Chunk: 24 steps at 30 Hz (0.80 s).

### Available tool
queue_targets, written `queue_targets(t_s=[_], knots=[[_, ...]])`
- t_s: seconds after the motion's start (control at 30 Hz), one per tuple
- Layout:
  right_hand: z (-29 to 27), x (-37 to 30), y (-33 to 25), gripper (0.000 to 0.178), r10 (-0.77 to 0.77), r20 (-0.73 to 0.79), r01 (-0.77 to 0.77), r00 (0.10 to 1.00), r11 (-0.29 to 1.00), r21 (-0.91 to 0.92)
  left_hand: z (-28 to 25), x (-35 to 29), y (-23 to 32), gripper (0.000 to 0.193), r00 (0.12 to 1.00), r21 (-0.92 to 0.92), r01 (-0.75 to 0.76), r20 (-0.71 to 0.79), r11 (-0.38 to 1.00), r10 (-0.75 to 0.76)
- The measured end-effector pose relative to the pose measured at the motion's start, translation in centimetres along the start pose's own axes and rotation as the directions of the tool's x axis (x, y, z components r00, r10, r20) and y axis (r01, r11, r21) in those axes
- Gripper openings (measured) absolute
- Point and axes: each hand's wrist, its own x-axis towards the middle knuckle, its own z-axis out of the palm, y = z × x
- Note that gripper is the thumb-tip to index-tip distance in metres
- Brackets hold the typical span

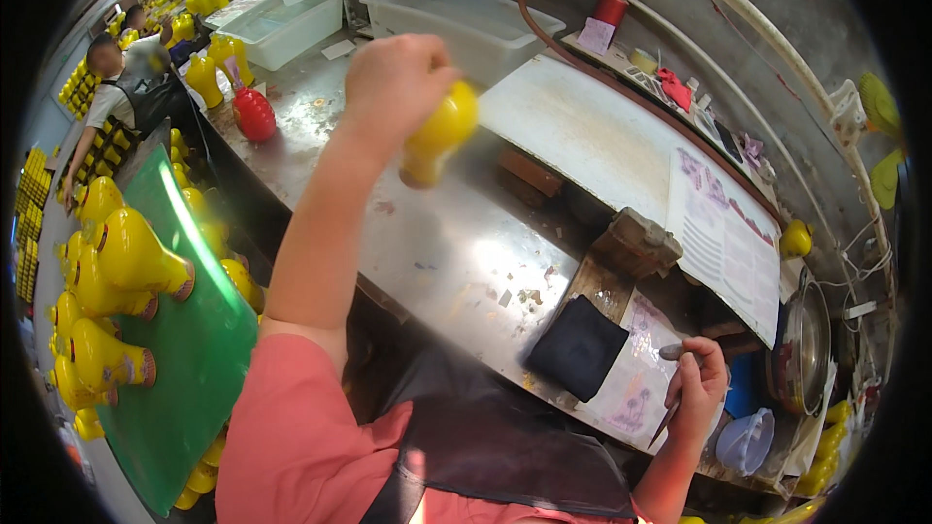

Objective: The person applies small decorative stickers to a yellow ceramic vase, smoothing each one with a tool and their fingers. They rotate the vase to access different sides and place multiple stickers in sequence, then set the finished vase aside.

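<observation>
Raised over the metal table [456,262], my left hand [398,87] is closed around a glossy yellow vase [445,131], tilted and slightly blurred. At the lower right, my right hand [694,383] has its fingers closed on a slim dark tool [665,422] with a pointed lower end; its exact kind cannot be made out. Beneath and beside that hand lies a wet-looking sheet with purple printed patterns [626,412]. A folded black cloth [578,344] rests just left of the sheet, touching it.
Yellow vases [136,252] lie on a green board [180,359] at my left. Translucent tubs [456,19] and a red bottle [254,114] stand farther back. A slanted white board [592,126] carries another printed sheet [723,233]. A lilac bucket [746,442] is at right. Another person [136,87] works at far left.
</observation>
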Motion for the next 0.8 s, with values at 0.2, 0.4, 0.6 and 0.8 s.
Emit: queue_targets(t_s=[0.2,0.4,0.6,0.8], knots=[[0.1,1.0,1.9,0.011,0.125,-0.091,-0.128,0.988,0.991,-0.028,6.3,6.2,-6.7,0.020,0.992,0.082,0.126,0.005,0.989,-0.126],[0.8,2.3,2.6,0.010,0.165,-0.105,-0.172,0.981,0.983,-0.064,11.5,9.0,-9.9,0.020,0.980,0.103,0.198,-0.021,0.975,-0.196],[0.7,4.4,3.3,0.007,0.104,-0.059,-0.108,0.993,0.992,-0.069,9.4,6.5,-8.4,0.022,0.945,0.052,0.112,-0.314,0.992,-0.090],[1.0,7.4,2.5,0.008,-0.001,0.091,0.008,0.996,0.998,-0.067,0.4,0.2,-3.3,0.018,0.842,0.053,-0.007,-0.539,0.999,0.034]])
